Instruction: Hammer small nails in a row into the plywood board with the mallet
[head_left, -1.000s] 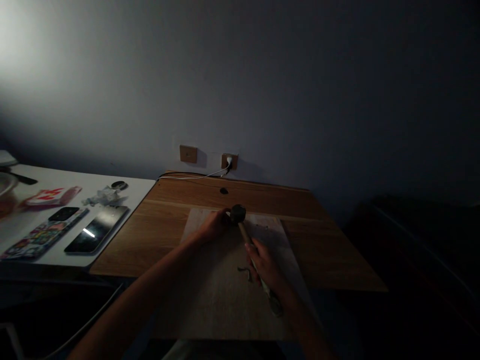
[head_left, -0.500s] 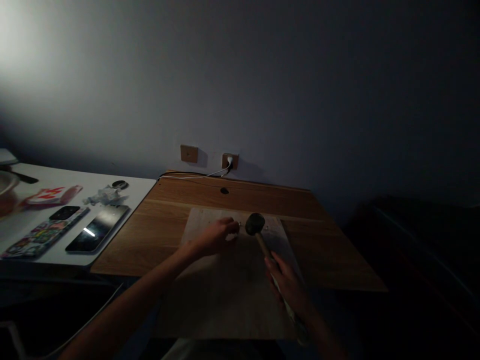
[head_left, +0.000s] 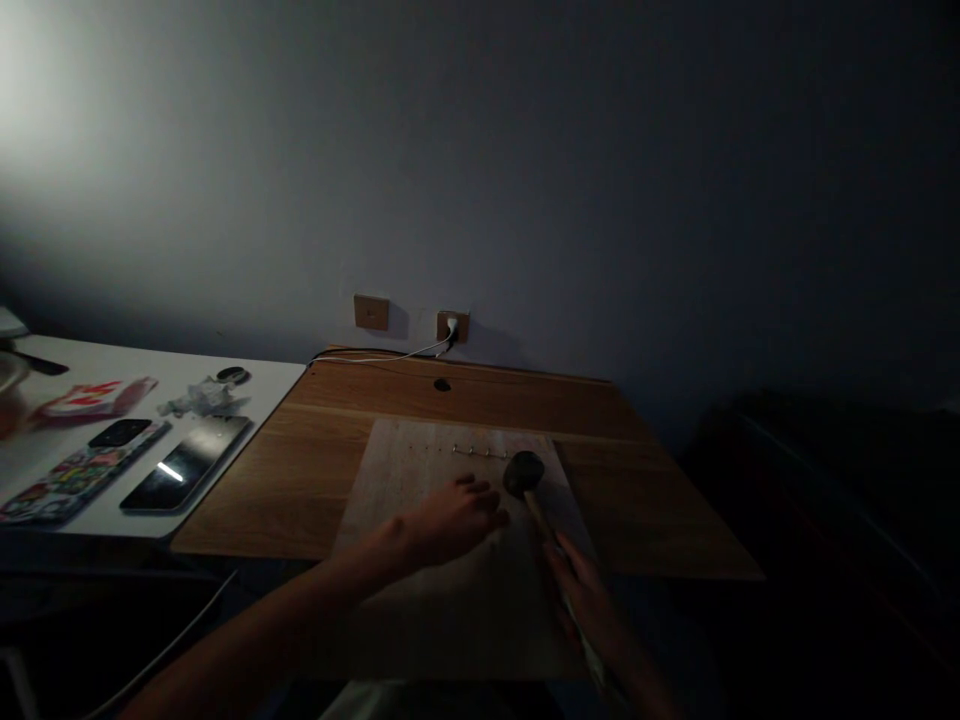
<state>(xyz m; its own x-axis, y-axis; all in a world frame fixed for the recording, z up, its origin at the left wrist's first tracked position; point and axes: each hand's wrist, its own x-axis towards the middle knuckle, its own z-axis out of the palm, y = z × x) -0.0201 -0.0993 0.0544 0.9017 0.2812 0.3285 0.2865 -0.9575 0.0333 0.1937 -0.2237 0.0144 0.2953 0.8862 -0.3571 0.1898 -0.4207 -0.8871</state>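
My right hand (head_left: 583,590) is wrapped round the handle of a mallet (head_left: 523,473) with a dark, round head. The mallet head is over the right part of a pale wooden board (head_left: 382,490). Along the board's far side stands a row of several small nails (head_left: 471,452), with small dark marks to their left. Palm down, my left hand (head_left: 461,515) hovers on the near side of the nails. Its fingers are loosely bent and a little apart, and nothing shows in them.
Beneath the board is a wooden desk (head_left: 285,480) with a cable hole (head_left: 442,385). A plug with cables sits in a wall socket (head_left: 452,327). On the white table (head_left: 270,375) at left lie a phone (head_left: 187,465), a patterned phone case (head_left: 79,475) and crumpled plastic (head_left: 204,397).
My left hand has drawn back toward me from the nails and its fingers have loosened, uncovering the row. The mallet head has shifted slightly right and nearer to me.
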